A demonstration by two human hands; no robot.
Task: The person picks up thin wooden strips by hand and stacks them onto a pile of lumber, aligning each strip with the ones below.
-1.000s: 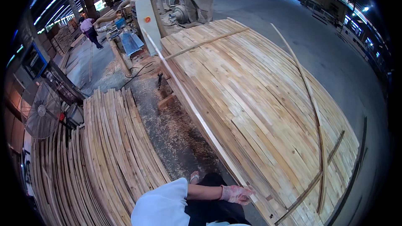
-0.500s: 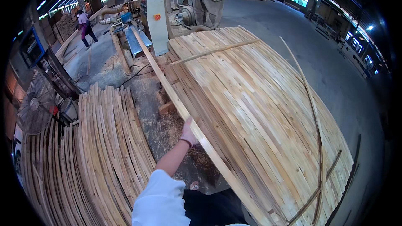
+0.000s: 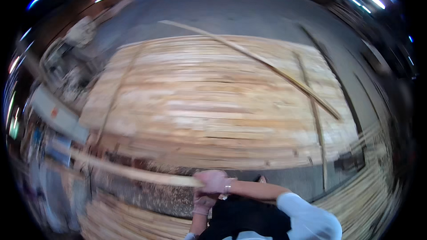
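Observation:
A long pale wooden strip [image 3: 147, 176] runs from the machine side at left to its near end in front of my body. My right hand [image 3: 214, 181], in what looks like a pale pinkish glove, is closed on that end. Just beneath, my left hand [image 3: 203, 204] presses up against the same end, closed, its fingers partly covered by the right hand and blurred. Beyond the hands lies a broad stack of wooden strips [image 3: 209, 102]. Across its far right side rests a loose thin strip [image 3: 267, 64], partly overhanging the far edge.
Thin cross sticks [image 3: 116, 95] lie over the stack. More piled strips [image 3: 129, 220] stand near left, with another pile [image 3: 356, 195] near right. A pale machine cabinet [image 3: 58, 113] is at left, beside a cloth-draped machine [image 3: 73, 58]. Sawdust [image 3: 155, 198] covers the floor near me.
My view has swung to the right, and the picture is blurred. Earlier only my left hand showed, holding the strip midway; now both hands are together at its near end.

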